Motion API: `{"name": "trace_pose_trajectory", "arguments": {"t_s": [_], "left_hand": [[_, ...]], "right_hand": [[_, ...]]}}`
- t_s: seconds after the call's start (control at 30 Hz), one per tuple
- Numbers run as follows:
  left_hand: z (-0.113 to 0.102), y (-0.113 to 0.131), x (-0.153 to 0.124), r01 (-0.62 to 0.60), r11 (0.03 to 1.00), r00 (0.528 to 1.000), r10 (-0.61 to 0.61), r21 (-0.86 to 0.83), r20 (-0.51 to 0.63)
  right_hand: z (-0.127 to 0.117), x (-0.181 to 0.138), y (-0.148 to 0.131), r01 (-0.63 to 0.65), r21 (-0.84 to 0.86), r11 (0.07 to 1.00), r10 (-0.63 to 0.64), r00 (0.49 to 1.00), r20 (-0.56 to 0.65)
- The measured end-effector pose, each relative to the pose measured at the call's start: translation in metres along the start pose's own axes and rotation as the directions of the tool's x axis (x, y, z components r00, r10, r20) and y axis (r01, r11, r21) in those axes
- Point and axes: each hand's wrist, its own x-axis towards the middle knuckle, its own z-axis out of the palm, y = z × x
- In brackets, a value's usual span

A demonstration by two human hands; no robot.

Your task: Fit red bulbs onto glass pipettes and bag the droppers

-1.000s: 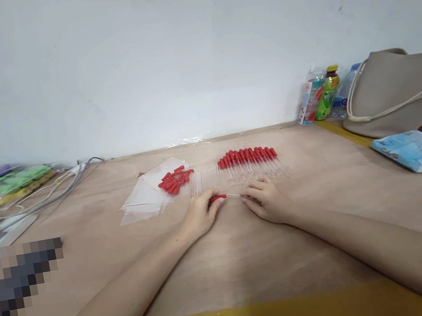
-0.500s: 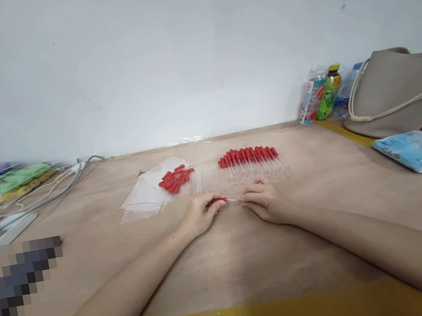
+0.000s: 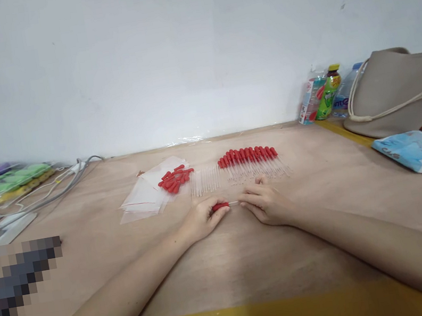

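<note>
Between the thumb and fingers of my left hand (image 3: 201,220) is a red rubber dropper bulb (image 3: 221,206). A thin clear dropper tube (image 3: 234,202) runs from the bulb's right end into the pinched fingers of my right hand (image 3: 268,205), which hide its far end. Just behind my left hand, a heap of loose red bulbs (image 3: 174,180) lies partly on clear plastic bags (image 3: 142,196). Bare clear tubes (image 3: 205,180) lie side by side to the right of the heap. Farther right is a row of droppers with red bulbs fitted (image 3: 248,155), tubes pointing toward me.
At the left are packs of green and purple rolls (image 3: 16,180) and a grey cable (image 3: 65,182). Bottles (image 3: 328,92) stand by the wall at the back right, near a grey bag (image 3: 397,89) and a blue packet (image 3: 412,151). Yellow tape (image 3: 302,315) lines the table's front edge.
My left thumb and fingers have parted slightly, so more of the red bulb shows. Bulb and tube sit slightly lower, and both hands stay nearly in place.
</note>
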Motion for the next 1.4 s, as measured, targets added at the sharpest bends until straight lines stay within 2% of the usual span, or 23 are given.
{"name": "trace_pose_trajectory", "arguments": {"t_s": [0.37, 0.6, 0.7, 0.83, 0.93, 1.0, 1.07, 1.2, 1.3, 1.4], "left_hand": [[0.0, 0.003, -0.001, -0.073, 0.995, 0.997, 0.072, 0.065, 0.02], [0.0, 0.002, -0.001, -0.108, 0.991, 0.994, 0.106, 0.077, 0.022], [-0.001, 0.001, 0.0, -0.13, 0.988, 0.991, 0.129, 0.078, 0.021], [-0.003, -0.002, 0.002, -0.143, 0.988, 0.99, 0.142, 0.064, 0.024], [-0.006, -0.007, 0.002, -0.105, 0.993, 0.994, 0.107, 0.055, -0.035], [-0.008, -0.009, 0.002, -0.046, 0.997, 0.996, 0.05, 0.054, -0.079], [-0.009, -0.011, 0.002, -0.006, 0.999, 0.998, 0.009, 0.047, -0.069], [-0.009, -0.009, 0.004, -0.048, 0.997, 0.999, 0.047, 0.054, 0.006], [-0.009, -0.009, 0.005, -0.077, 0.995, 0.997, 0.077, 0.057, 0.013], [-0.008, -0.01, 0.005, -0.076, 0.995, 0.997, 0.075, 0.062, 0.008]], "right_hand": [[0.004, 0.008, -0.006, -0.009, -0.036, 0.999, 0.01, 0.999, 0.048], [0.001, 0.013, -0.007, -0.099, 0.062, 0.993, 0.084, 0.972, 0.219], [-0.004, 0.016, -0.008, -0.126, 0.089, 0.988, 0.097, 0.955, 0.279], [-0.016, 0.023, -0.013, -0.105, 0.007, 0.994, 0.098, 0.949, 0.3], [-0.027, 0.026, -0.011, -0.143, -0.009, 0.99, 0.138, 0.936, 0.325], [-0.031, 0.027, -0.002, -0.26, 0.037, 0.965, 0.231, 0.907, 0.352], [-0.031, 0.029, 0.011, -0.427, 0.082, 0.9, 0.37, 0.851, 0.374], [-0.022, 0.042, 0.034, -0.683, 0.053, 0.729, 0.647, 0.712, 0.272], [-0.006, 0.06, 0.039, -0.758, -0.044, 0.651, 0.755, 0.639, 0.147], [0.014, 0.079, 0.039, -0.775, -0.171, 0.609, 0.793, 0.599, 0.111]]}}
